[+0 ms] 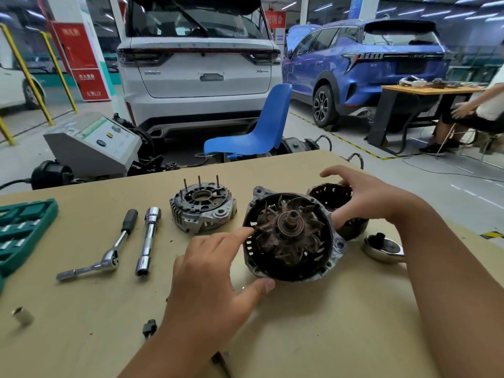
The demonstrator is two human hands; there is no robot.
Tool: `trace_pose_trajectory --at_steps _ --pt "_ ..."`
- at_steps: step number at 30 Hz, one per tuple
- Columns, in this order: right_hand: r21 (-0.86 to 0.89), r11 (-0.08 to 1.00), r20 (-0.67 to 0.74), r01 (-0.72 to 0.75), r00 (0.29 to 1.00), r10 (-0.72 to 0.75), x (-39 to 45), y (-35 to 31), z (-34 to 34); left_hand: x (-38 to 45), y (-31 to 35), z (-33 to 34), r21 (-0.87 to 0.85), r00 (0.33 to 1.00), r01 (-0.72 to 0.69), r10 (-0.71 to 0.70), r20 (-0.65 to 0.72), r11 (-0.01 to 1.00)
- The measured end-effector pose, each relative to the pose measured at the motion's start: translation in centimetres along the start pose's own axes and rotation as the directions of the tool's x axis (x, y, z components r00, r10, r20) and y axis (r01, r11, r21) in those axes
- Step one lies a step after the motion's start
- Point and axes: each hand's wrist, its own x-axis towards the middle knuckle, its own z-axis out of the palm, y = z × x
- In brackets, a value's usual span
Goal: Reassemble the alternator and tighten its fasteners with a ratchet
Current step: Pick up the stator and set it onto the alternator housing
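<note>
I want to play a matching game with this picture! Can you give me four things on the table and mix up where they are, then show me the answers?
Things:
1. ratchet
2. green socket case
3. silver end cover with studs
4. rusty rotor housing

Places:
A. at the table's left edge
B. between the two hands
C. beside the long socket, on its left
D. behind the left hand

Pairs: 1-C, 2-A, 3-D, 4-B
</note>
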Motion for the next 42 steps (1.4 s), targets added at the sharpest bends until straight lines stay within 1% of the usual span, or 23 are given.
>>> trace_pose_trajectory --at_steps 3,5,7,10,14,17,19,22,26,30,33,42 --pt "0.046 0.999 -0.121 -0.002 0.993 0.007 -0.1 -0.3 0.5 0.0 0.0 0.1 -0.023 1.0 0.009 -0.009 0.003 1.0" --pt "0.012 1.0 -0.209 0.008 0.978 -0.005 -0.3 -0.8 0.6 -0.1 -0.1 0.0 -0.036 1.0 0.018 -0.018 0.001 0.999" --pt "-0.042 0.999 -0.339 0.032 0.94 -0.045 -0.8 -1.7 0.5 -0.1 -0.2 0.0 -0.044 1.0 0.026 -0.026 -0.005 0.999" --pt "-0.016 0.99 -0.532 0.139 0.837 -0.126 -2.1 -3.4 -0.5 0.0 -0.2 0.1 -0.067 0.999 0.04 -0.041 -0.006 0.997" --pt "0.004 0.932 -0.689 0.362 0.676 -0.259 -5.8 -6.5 -1.5 0.2 -0.5 0.2 -0.077 0.998 0.063 -0.063 0.003 0.995" --pt "-0.036 0.866 -0.726 0.498 0.583 -0.365 -9.6 -8.8 -0.8 0.1 -0.6 0.2 -0.08 0.999 0.052 -0.054 -0.011 0.995" --pt "-0.076 0.837 -0.713 0.542 0.558 -0.426 -11.6 -9.9 0.2 0.1 -0.7 0.4 -0.104 0.998 0.049 -0.052 -0.028 0.993" --pt "-0.12 0.827 -0.68 0.55 0.561 -0.472 -12.9 -11.1 2.1 0.0 -0.9 0.6 -0.121 0.998 0.055 -0.058 -0.029 0.991" --pt "-0.098 0.859 -0.638 0.502 0.631 -0.442 -13.2 -11.4 5.0 -0.2 -1.0 0.7 -0.123 0.998 0.04 -0.047 -0.052 0.992" --pt "-0.167 0.873 -0.569 0.459 0.678 -0.465 -12.7 -11.4 6.3 -0.2 -1.1 0.9 -0.143 0.997 0.016 -0.027 -0.075 0.99" --pt "-0.242 0.861 -0.522 0.448 0.688 -0.505 -12.4 -11.4 6.9 -0.2 -1.2 1.0 -0.177 0.997 0.008 -0.022 -0.08 0.984" --pt "-0.226 0.865 -0.517 0.447 0.698 -0.496 -12.1 -11.0 7.6 0.0 -1.2 0.9 -0.185 0.996 0.046 -0.059 -0.064 0.982"
